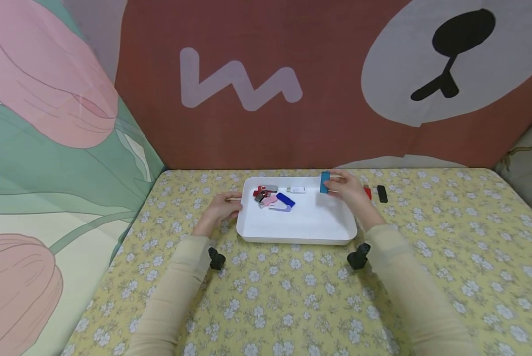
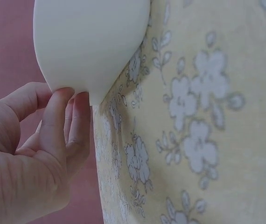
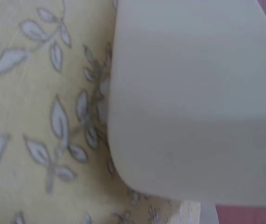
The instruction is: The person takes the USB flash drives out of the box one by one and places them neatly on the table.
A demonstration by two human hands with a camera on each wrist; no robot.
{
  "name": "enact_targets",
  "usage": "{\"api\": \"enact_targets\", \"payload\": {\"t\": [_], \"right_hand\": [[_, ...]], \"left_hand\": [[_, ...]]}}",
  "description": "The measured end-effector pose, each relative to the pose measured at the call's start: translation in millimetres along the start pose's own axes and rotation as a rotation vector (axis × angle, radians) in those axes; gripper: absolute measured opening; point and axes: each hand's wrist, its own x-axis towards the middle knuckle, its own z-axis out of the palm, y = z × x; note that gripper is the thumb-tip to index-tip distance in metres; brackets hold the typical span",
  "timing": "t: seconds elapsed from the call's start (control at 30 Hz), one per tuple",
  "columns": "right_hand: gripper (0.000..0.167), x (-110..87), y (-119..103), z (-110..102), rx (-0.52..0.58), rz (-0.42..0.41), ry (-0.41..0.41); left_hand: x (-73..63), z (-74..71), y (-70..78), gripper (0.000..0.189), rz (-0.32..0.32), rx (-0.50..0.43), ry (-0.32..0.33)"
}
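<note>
A white tray point(image 1: 301, 228) lies on the table with several USB flash drives point(image 1: 285, 200) grouped in its left half. At its left end is my left hand point(image 1: 222, 207); in the left wrist view the thumb and fingers point(image 2: 53, 121) pinch the tray's edge. Over the tray's far right part, my right hand point(image 1: 343, 188) holds a flat teal USB flash drive point(image 1: 325, 182) between thumb and fingers. A white drive point(image 1: 296, 190) with a metal plug lies near the far wall. In the right wrist view only the tray's outer wall point(image 3: 193, 116) shows, the hand being out of frame.
Right of the tray, a black stick point(image 1: 382, 194) lies on the flowered tablecloth point(image 1: 461, 237), and a red item point(image 1: 367, 192) beside it is partly covered by the right wrist. A printed brown cloth backdrop point(image 1: 266, 138) rises behind the table.
</note>
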Motion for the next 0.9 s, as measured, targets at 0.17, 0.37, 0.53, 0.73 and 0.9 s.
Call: {"api": "enact_targets", "payload": {"t": [0.17, 0.37, 0.53, 0.73, 0.9], "right_hand": [[0.062, 0.2, 1, -12, 0.037, 0.014, 0.023], [0.067, -5.9, 1, -28, 0.163, 0.037, 0.036], [0.07, -10.8, 4, -40, 0.192, 0.041, 0.05], [0.07, -11.3, 14, -51, 0.185, 0.016, 0.043], [0.072, -10.5, 23, -59, 0.208, -0.001, 0.041]], "left_hand": [[1.8, -0.9, -0.2, 0.042, -0.007, 0.01, -0.002], [1.5, -0.8, 1.3, 0.041, -0.002, 0.019, 0.004], [1.1, -0.8, 2.0, 0.04, -0.007, 0.023, 0.009], [1.3, 0.0, 1.5, 0.041, -0.002, 0.021, 0.012], [-0.5, -0.4, -0.6, 0.044, 0.026, -0.009, -0.016]]}}
